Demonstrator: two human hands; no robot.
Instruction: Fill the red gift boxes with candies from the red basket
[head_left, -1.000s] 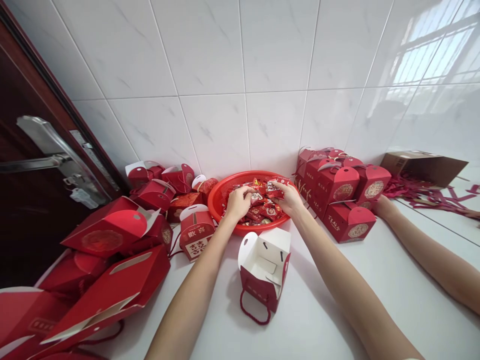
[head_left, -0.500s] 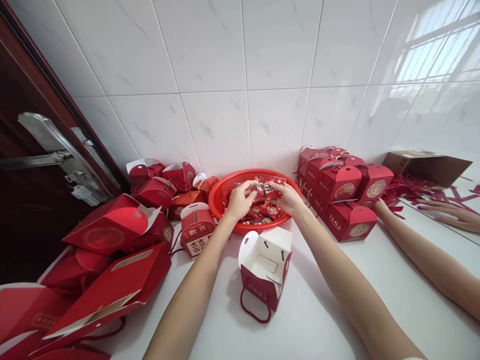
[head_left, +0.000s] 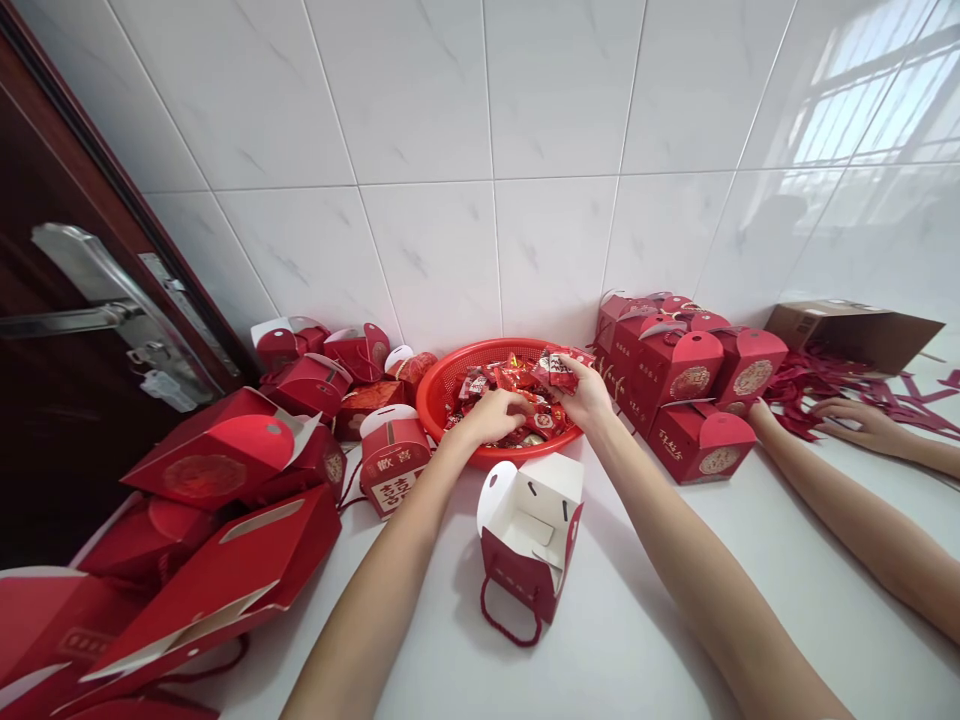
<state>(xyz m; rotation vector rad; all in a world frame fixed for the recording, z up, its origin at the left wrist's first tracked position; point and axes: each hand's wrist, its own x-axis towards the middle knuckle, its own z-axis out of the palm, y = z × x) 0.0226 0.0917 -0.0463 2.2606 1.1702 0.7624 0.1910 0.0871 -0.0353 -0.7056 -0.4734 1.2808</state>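
Note:
A round red plastic basket (head_left: 442, 400) stands near the wall, holding many small red wrapped packets (head_left: 517, 372). My left hand (head_left: 496, 415) is down in the basket with its fingers curled among the packets; what it grips, if anything, is hidden. At the basket's right side my right hand (head_left: 583, 392) holds red packets (head_left: 559, 368) between thumb and fingers. In front of the basket sits an open red box (head_left: 521, 570) with a white inside, its flaps up and a dark red cord handle hanging at the front.
Red gift boxes (head_left: 217, 450) are piled on the left, beside a dark door (head_left: 67, 400). More boxes (head_left: 679, 370) are stacked on the right. Further right, another person's hands (head_left: 862, 425) are near red ribbons and an open cardboard box (head_left: 870, 335).
My left hand has moved down and toward me, away from the upper packets. My right hand has shifted slightly right with its packets. The other person's far hand has moved left.

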